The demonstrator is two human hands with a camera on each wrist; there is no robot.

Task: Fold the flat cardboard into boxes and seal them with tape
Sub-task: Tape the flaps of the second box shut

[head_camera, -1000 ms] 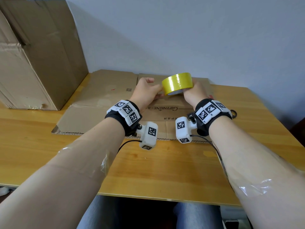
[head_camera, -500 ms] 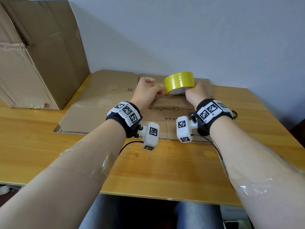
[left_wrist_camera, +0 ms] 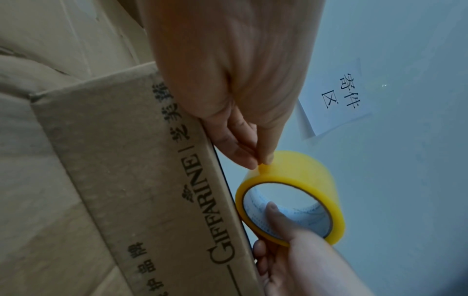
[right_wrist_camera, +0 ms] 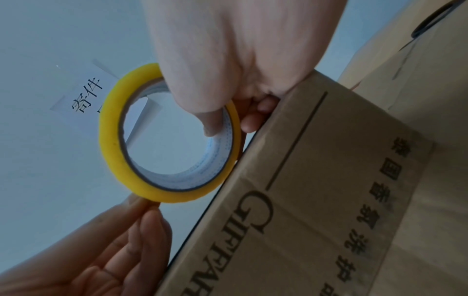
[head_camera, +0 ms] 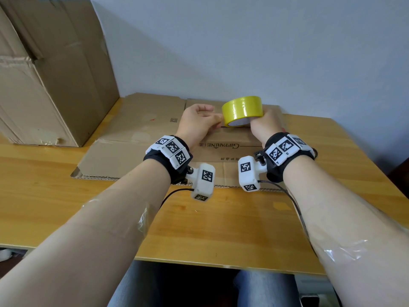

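Observation:
My right hand (head_camera: 262,124) grips a yellow tape roll (head_camera: 242,109), thumb inside the core and fingers round the outer band (right_wrist_camera: 215,122). The roll (left_wrist_camera: 291,192) hangs just above the far part of the flat cardboard (head_camera: 137,138), which lies printed side up on the table. My left hand (head_camera: 199,122) sits left of the roll and pinches at its outer layer with thumb and forefinger (left_wrist_camera: 260,160). The same pinch shows at the roll's lower edge in the right wrist view (right_wrist_camera: 149,204). Whether a free tape end is lifted I cannot tell.
A large assembled cardboard box (head_camera: 48,74) stands at the back left of the wooden table (head_camera: 221,229). A grey wall (head_camera: 265,52) rises close behind, with a white paper sign (left_wrist_camera: 339,96) on it. A black ring-shaped object (head_camera: 315,152) lies behind my right wrist.
Both hands and the tape roll have kept nearly the same place above the cardboard. The left fingers stay at the roll's left edge.

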